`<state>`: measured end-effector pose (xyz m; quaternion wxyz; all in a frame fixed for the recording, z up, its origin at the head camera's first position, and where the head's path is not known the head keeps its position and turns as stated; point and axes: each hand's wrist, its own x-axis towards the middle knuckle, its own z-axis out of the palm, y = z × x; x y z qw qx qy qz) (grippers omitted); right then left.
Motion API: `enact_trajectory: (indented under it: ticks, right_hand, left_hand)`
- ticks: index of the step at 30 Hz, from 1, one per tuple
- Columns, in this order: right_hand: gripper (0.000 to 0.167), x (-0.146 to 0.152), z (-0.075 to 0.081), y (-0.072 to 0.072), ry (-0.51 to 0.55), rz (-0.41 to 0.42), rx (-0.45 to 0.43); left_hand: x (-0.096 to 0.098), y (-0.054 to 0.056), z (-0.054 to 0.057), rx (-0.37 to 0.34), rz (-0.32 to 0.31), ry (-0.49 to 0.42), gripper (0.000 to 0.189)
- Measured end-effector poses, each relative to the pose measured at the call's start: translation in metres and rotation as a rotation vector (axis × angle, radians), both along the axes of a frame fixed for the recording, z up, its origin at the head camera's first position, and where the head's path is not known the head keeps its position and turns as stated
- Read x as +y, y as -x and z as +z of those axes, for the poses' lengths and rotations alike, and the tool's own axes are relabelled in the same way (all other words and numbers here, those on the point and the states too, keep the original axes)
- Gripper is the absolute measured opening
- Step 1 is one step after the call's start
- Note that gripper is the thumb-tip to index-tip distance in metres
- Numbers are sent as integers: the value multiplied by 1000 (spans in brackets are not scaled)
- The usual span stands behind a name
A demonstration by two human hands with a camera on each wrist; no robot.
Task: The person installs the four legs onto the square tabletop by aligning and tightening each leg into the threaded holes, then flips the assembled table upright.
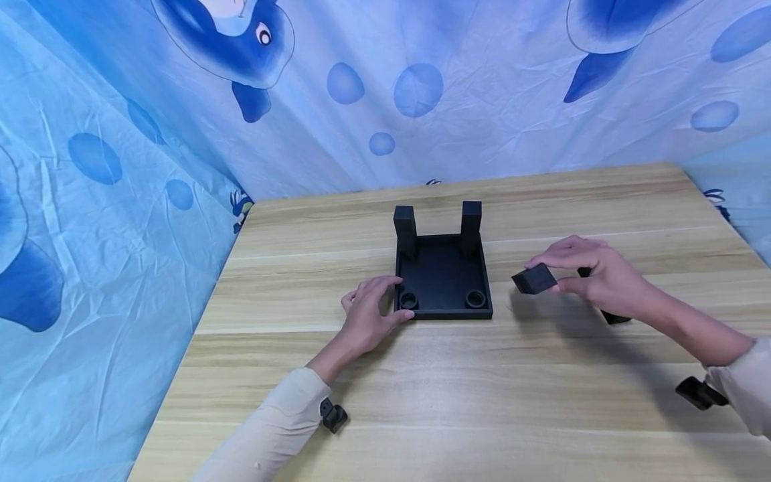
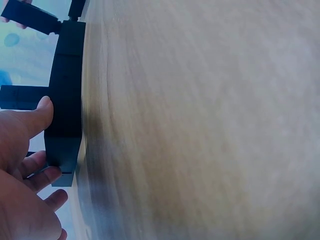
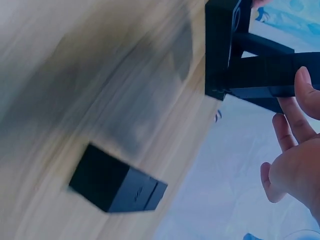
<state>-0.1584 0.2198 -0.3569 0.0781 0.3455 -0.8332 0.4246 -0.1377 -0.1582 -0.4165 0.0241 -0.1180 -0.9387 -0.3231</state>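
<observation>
A shallow black tray [image 1: 442, 278] lies on the table, with two upright square posts [image 1: 472, 224] at its far corners and two round sockets [image 1: 475, 298] at its near corners. My left hand [image 1: 370, 314] holds the near left corner, thumb at the front wall and fingers along the left side. To the right of the tray, my right hand [image 1: 593, 271] pinches a loose black post [image 1: 534, 278] between thumb and fingers, above the table. Behind that hand, a black block [image 1: 616, 317] is partly hidden; the right wrist view shows this block [image 3: 115, 180] on the tabletop.
The light wooden table [image 1: 458, 402] ends at the back against a blue curtain [image 1: 482, 134] with a whale and bubble print. More of the same cloth hangs along the left side. Small black devices [image 1: 334, 415] sit at both cuffs.
</observation>
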Motion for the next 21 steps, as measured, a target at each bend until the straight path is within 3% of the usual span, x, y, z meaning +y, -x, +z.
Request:
enact_trajectory:
  ticks: [13,21]
  right_hand:
    - [43,-19,7,-10,54,-84,-278]
    - [43,-26,15,-11,49,-145,-336]
  left_hand:
    - [-1,0,-1,-5,-4,-3,61]
    - [-1,1,-1,-7,-3,3,61]
